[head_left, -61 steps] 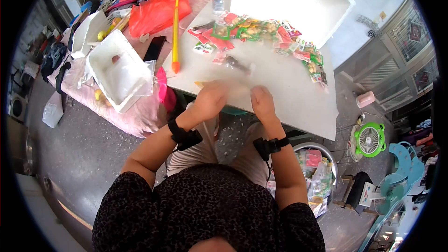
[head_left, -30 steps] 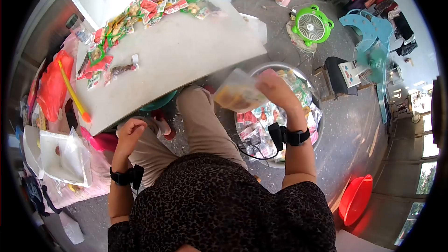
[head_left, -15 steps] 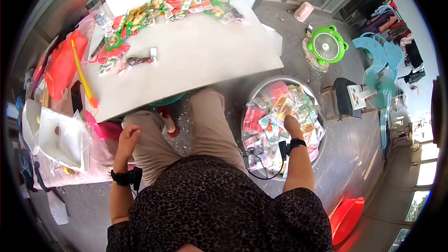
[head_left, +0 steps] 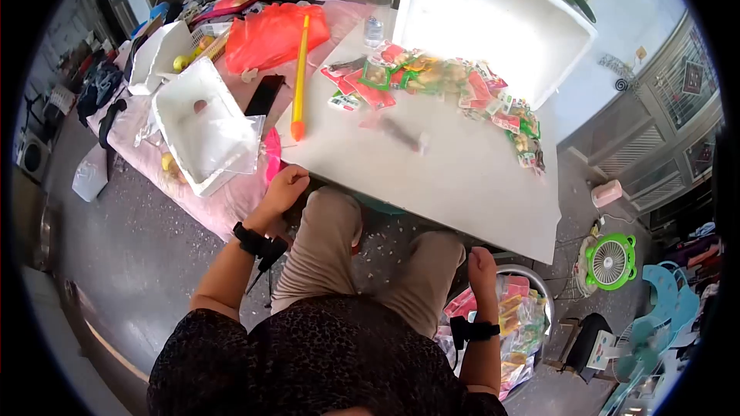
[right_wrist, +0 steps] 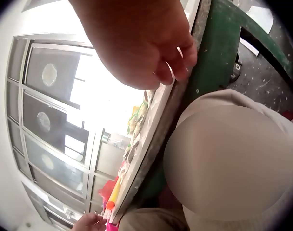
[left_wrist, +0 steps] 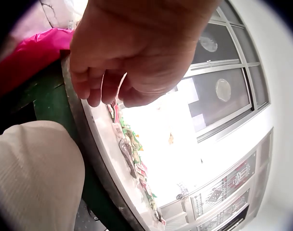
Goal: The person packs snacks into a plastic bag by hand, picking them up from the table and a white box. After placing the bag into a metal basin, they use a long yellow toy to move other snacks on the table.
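The left hand (head_left: 287,189) hovers by the table's near left corner, empty, its fingers loosely curled; the left wrist view shows the same fingers (left_wrist: 94,91) hanging loose. Between the table's near edge and the metal basin (head_left: 546,293) is the right hand (head_left: 482,270), with nothing seen in it; its fingers (right_wrist: 178,67) bend loosely in the right wrist view. Small colourful food packets (head_left: 432,77) lie in a curved row along the back of the white table (head_left: 462,177). Nearer the front lies a dark-filled clear packet (head_left: 402,135). More packets (head_left: 518,323) fill the basin.
A white foam box (head_left: 478,23) stands behind the packets, beside a clear bottle (head_left: 376,19). At the left, a yellow stick (head_left: 301,77), a black phone (head_left: 265,95), a red bag (head_left: 270,38) and a foam tray (head_left: 202,131) rest about the pink cloth. A green fan (head_left: 611,262) stands right.
The head view has swung back to the table. The right hand, which carried a clear bag to the basin and reached among the packets, has come back toward the table without it.
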Demonstrator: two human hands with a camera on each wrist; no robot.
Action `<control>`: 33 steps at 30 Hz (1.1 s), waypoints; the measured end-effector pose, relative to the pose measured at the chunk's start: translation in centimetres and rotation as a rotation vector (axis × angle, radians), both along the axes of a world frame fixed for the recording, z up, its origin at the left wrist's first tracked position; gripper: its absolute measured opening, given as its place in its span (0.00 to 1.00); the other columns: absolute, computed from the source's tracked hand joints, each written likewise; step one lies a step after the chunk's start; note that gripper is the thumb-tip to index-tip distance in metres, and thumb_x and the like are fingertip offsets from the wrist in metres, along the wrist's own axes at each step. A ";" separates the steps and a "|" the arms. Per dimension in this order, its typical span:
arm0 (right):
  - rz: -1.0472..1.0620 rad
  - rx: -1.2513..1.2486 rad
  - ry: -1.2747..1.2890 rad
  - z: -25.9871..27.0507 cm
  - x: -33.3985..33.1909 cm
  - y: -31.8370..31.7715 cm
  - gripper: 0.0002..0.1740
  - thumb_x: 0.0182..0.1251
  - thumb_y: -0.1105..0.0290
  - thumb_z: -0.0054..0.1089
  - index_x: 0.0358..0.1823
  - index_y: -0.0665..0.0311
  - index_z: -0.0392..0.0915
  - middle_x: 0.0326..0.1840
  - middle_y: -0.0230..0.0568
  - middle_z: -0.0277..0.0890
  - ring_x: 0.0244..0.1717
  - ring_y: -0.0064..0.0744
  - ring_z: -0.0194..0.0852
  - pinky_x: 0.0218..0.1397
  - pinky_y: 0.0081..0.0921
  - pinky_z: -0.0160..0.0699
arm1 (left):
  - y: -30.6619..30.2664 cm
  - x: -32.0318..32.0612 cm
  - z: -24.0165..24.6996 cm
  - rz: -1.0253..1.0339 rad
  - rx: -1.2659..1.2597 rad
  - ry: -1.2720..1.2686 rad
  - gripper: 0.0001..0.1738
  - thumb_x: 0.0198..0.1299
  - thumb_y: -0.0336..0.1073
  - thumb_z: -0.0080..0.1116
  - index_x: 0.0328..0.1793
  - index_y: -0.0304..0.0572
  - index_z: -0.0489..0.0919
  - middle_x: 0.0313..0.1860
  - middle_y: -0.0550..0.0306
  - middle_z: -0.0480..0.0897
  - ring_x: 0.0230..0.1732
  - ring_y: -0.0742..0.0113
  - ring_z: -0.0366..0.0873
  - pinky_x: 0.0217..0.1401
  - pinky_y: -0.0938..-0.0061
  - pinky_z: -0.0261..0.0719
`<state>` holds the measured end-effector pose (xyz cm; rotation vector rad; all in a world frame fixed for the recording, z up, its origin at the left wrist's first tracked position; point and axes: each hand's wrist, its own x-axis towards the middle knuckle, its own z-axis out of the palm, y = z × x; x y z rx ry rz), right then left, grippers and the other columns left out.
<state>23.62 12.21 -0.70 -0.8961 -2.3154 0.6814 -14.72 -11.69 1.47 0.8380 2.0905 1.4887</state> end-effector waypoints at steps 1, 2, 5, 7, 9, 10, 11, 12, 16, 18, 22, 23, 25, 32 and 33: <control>0.026 -0.032 -0.014 -0.3 -1.2 -0.5 0.08 0.54 0.72 0.48 0.34 0.68 0.71 0.30 0.48 0.71 0.34 0.40 0.70 0.38 0.29 0.68 | 0.2 -1.4 -0.2 0.053 -0.016 0.148 0.10 0.50 0.32 0.52 0.37 0.34 0.72 0.25 0.59 0.73 0.26 0.72 0.70 0.29 0.79 0.68; 0.049 -0.064 -0.027 -0.6 -2.3 -1.0 0.08 0.54 0.72 0.48 0.34 0.68 0.71 0.31 0.48 0.71 0.34 0.41 0.70 0.38 0.28 0.68 | 0.4 -3.0 -0.5 0.103 -0.035 0.297 0.12 0.49 0.34 0.52 0.37 0.33 0.72 0.25 0.55 0.74 0.26 0.68 0.71 0.30 0.76 0.69; 0.128 -0.032 0.056 -1.2 -4.4 -2.3 0.08 0.53 0.74 0.48 0.34 0.67 0.71 0.32 0.49 0.71 0.35 0.46 0.69 0.39 0.32 0.68 | 2.3 -6.8 0.5 0.267 -0.152 0.492 0.19 0.46 0.38 0.54 0.41 0.32 0.71 0.29 0.47 0.76 0.29 0.57 0.75 0.34 0.69 0.71; 0.151 -0.030 0.065 -1.6 -4.9 -2.9 0.08 0.52 0.74 0.49 0.34 0.66 0.71 0.32 0.49 0.71 0.36 0.47 0.69 0.39 0.33 0.67 | 3.8 -8.1 0.9 0.340 -0.178 0.490 0.23 0.44 0.40 0.54 0.44 0.32 0.69 0.33 0.43 0.76 0.34 0.53 0.75 0.38 0.67 0.71; 0.190 0.016 0.068 -1.3 -5.2 -3.3 0.08 0.52 0.74 0.50 0.35 0.67 0.71 0.32 0.48 0.72 0.35 0.47 0.69 0.39 0.33 0.67 | 5.6 -8.9 3.0 0.315 -0.284 0.199 0.30 0.42 0.44 0.55 0.50 0.32 0.66 0.38 0.36 0.75 0.42 0.48 0.74 0.44 0.63 0.70; 0.181 -0.024 0.046 -1.0 -5.2 -3.6 0.08 0.52 0.74 0.50 0.35 0.67 0.71 0.32 0.48 0.72 0.35 0.47 0.69 0.39 0.33 0.67 | 6.1 -9.2 3.0 0.331 -0.276 0.280 0.30 0.42 0.44 0.55 0.50 0.32 0.66 0.39 0.35 0.74 0.43 0.47 0.74 0.44 0.63 0.70; 0.170 -0.065 0.024 -0.7 -5.2 -3.9 0.08 0.52 0.74 0.50 0.35 0.67 0.71 0.31 0.48 0.72 0.35 0.46 0.69 0.38 0.33 0.67 | 6.8 -9.6 2.5 0.346 -0.270 0.359 0.30 0.42 0.44 0.55 0.50 0.32 0.65 0.39 0.34 0.74 0.43 0.47 0.73 0.45 0.63 0.70; 0.157 -0.107 0.001 -0.5 -5.1 -4.0 0.08 0.52 0.74 0.50 0.35 0.67 0.71 0.31 0.49 0.72 0.34 0.46 0.69 0.38 0.33 0.67 | 7.5 -10.1 2.1 0.360 -0.264 0.438 0.31 0.41 0.44 0.55 0.51 0.32 0.65 0.39 0.34 0.74 0.43 0.46 0.73 0.45 0.63 0.70; 0.130 -0.191 0.000 -1.4 -4.4 -3.8 0.08 0.50 0.75 0.50 0.34 0.68 0.72 0.31 0.49 0.71 0.36 0.46 0.70 0.40 0.32 0.67 | 9.0 -12.3 0.4 0.357 -0.296 0.194 0.28 0.41 0.44 0.55 0.47 0.32 0.66 0.37 0.39 0.75 0.41 0.49 0.74 0.44 0.64 0.70; 0.172 -0.142 0.059 -1.0 -4.5 -4.0 0.08 0.50 0.74 0.49 0.34 0.68 0.72 0.32 0.49 0.72 0.37 0.47 0.70 0.40 0.32 0.68 | 9.3 -12.8 -0.7 0.322 -0.115 -0.006 0.24 0.42 0.43 0.55 0.43 0.34 0.67 0.34 0.45 0.76 0.37 0.55 0.75 0.41 0.66 0.72; 0.249 -0.091 0.043 1.2 -6.5 -4.2 0.09 0.51 0.73 0.49 0.34 0.68 0.72 0.33 0.50 0.72 0.36 0.47 0.70 0.40 0.32 0.68 | 7.2 -8.4 2.1 -0.270 0.526 -0.977 0.14 0.50 0.39 0.54 0.39 0.42 0.67 0.30 0.59 0.74 0.31 0.73 0.73 0.33 0.78 0.73; 0.276 -0.091 0.032 2.1 -7.4 -4.5 0.09 0.52 0.73 0.49 0.35 0.68 0.72 0.34 0.50 0.72 0.36 0.47 0.70 0.40 0.31 0.69 | 6.5 -6.6 2.2 -0.307 0.581 -0.990 0.14 0.50 0.39 0.54 0.40 0.43 0.67 0.31 0.60 0.74 0.33 0.73 0.73 0.34 0.78 0.73; 0.282 -0.113 0.035 2.8 -9.3 -5.1 0.10 0.53 0.71 0.50 0.36 0.68 0.71 0.34 0.49 0.72 0.35 0.44 0.71 0.39 0.30 0.69 | 4.9 -2.0 3.2 -0.342 0.601 -0.995 0.15 0.51 0.38 0.55 0.43 0.45 0.67 0.34 0.62 0.73 0.34 0.72 0.73 0.34 0.78 0.73; 0.468 -0.651 0.214 4.2 -15.7 -9.1 0.18 0.57 0.68 0.51 0.46 0.69 0.63 0.39 0.37 0.69 0.36 0.23 0.69 0.39 0.20 0.69 | 1.2 10.4 -0.4 -0.557 0.272 -0.662 0.21 0.53 0.31 0.52 0.52 0.42 0.60 0.42 0.59 0.72 0.41 0.72 0.71 0.40 0.81 0.70; 0.518 -0.686 0.143 4.4 -16.0 -9.6 0.19 0.57 0.68 0.51 0.47 0.69 0.62 0.40 0.38 0.68 0.37 0.23 0.68 0.40 0.20 0.69 | 1.1 11.8 -0.7 -0.569 0.297 -0.639 0.22 0.53 0.30 0.53 0.53 0.41 0.59 0.41 0.58 0.73 0.41 0.72 0.71 0.40 0.80 0.70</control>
